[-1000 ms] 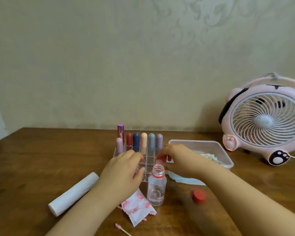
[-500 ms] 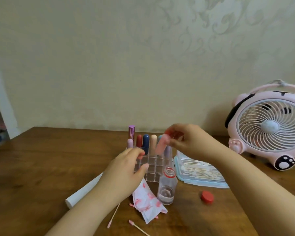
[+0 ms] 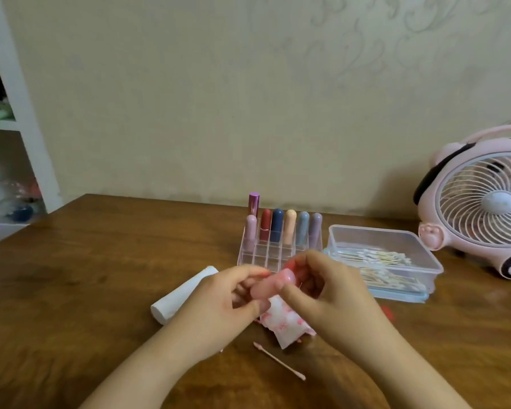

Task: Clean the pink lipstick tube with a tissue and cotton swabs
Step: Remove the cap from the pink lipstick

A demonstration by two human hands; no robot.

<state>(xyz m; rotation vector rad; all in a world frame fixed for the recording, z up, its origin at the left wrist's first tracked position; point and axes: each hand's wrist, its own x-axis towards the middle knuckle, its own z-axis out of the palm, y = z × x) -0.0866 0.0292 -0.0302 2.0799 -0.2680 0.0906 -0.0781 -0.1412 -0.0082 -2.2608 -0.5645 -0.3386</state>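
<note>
Wooden table: swabs fill my clear box near its far edge; left hand and right hand both grasp the blurred, glossy pink lipstick tube.

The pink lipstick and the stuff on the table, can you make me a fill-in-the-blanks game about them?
1. The pink lipstick tube is held by ____ hands.
2. The clear box holds cotton ____.
3. One used swab lies on the ____.
4. The fan is coloured ____.

Missing words: both; swabs; table; pink.
</note>
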